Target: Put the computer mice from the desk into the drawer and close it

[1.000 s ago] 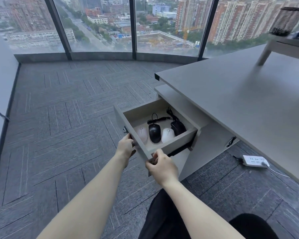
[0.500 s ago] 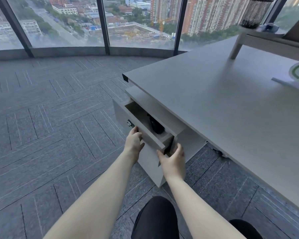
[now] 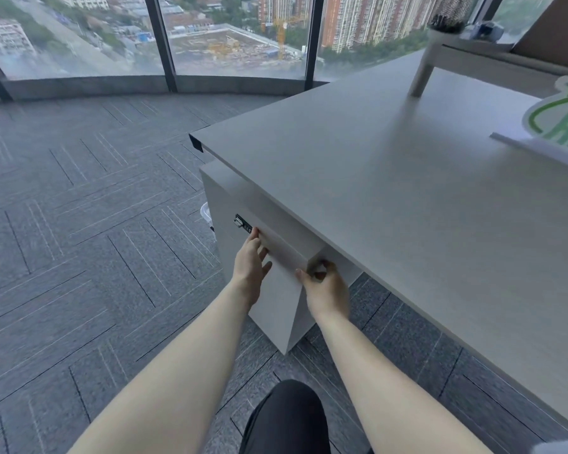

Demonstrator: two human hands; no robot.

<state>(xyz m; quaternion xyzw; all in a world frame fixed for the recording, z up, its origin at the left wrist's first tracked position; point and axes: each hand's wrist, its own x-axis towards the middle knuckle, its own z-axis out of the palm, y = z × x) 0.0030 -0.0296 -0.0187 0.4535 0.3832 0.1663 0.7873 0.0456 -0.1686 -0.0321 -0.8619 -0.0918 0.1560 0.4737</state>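
Note:
The light grey drawer (image 3: 281,249) sits pushed flush into the cabinet under the desk (image 3: 391,204). No computer mice are visible; the drawer's inside is hidden. My left hand (image 3: 251,257) lies flat against the drawer front, fingers spread, just below a small metal lock (image 3: 242,222). My right hand (image 3: 323,283) rests at the drawer's right corner, fingers curled around its edge.
A monitor riser (image 3: 440,60) with a dark mesh cup stands at the desk's far right. A white and green sign (image 3: 558,122) lies at the right edge. Grey carpet (image 3: 79,240) spreads to the left, up to floor-to-ceiling windows. My dark-clothed knee (image 3: 286,417) is below.
The drawer slid from wide open, mice visible inside, to fully shut. Both hands followed it inward toward the cabinet. The camera view shifted right and closer to the desk.

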